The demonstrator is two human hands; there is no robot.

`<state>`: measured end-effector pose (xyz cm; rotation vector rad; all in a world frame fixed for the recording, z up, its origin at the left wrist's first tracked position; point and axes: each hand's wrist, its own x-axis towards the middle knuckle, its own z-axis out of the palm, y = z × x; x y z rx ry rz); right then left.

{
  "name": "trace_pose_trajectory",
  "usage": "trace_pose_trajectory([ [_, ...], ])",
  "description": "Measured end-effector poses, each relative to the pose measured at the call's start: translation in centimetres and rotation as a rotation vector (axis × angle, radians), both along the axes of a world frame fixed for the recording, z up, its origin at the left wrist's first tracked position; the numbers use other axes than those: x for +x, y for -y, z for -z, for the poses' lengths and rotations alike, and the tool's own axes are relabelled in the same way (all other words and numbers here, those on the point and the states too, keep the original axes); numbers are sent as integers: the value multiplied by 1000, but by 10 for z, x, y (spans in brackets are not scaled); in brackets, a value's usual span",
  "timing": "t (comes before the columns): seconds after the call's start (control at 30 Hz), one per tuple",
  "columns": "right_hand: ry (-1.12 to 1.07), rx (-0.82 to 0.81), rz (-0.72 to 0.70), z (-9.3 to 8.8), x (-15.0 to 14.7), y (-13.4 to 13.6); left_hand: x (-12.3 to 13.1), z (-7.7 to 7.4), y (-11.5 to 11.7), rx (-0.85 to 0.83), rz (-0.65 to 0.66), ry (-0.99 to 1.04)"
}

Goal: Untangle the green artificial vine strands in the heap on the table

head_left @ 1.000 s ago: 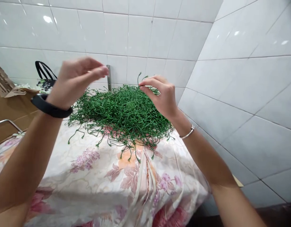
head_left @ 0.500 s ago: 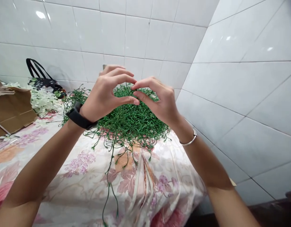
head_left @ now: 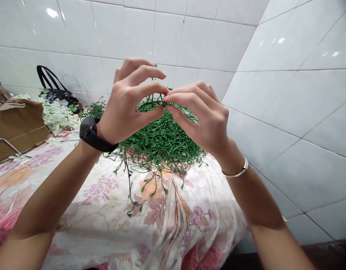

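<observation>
My left hand (head_left: 133, 97) pinches a thin green plastic stem (head_left: 150, 103) between thumb and index finger, its other fingers raised and curled. Fingertip to fingertip with it, my right hand (head_left: 202, 112) pinches the same stem close to a joint. Bits of the stem rise behind the left fingers, and the exact joint is hidden by the fingertips. Just beyond and below both hands lies a big tangled heap of green plastic stems (head_left: 167, 142), with several strands trailing forward over the cloth.
A floral tablecloth (head_left: 105, 213) covers the table, bunched at the front. At left are a brown cardboard box (head_left: 21, 123), white artificial flowers (head_left: 56, 116) and a black patterned bag (head_left: 62, 96). White tiled walls (head_left: 274, 97) close off the back and right.
Both hands have risen slightly, and their fingertips have come together on the stem. The long strand that hung toward the front edge has been drawn up.
</observation>
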<state>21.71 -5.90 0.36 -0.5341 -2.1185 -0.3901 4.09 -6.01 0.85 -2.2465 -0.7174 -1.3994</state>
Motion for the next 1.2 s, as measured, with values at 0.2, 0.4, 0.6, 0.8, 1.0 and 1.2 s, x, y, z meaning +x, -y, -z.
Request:
trace_pose_trajectory([
  [0.2, 34, 135, 131, 7, -3, -4, 6, 4, 0, -4, 18, 24],
  [0.4, 100, 245, 186, 7, -2, -12, 5, 2, -5, -196, 168, 77],
  [0.6, 162, 246, 189, 8, -2, -18, 1, 3, -15, -260, 168, 105],
  [0.8, 107, 229, 199, 6, -3, -16, 3, 6, -14, -190, 165, 113],
  [1.0, 33, 230, 212, 8, -3, -17, 10, 9, -9, -157, 113, 112],
  [1.2, 102, 167, 215, 12, -4, -30, 9, 5, -7, -322, 1, -96],
])
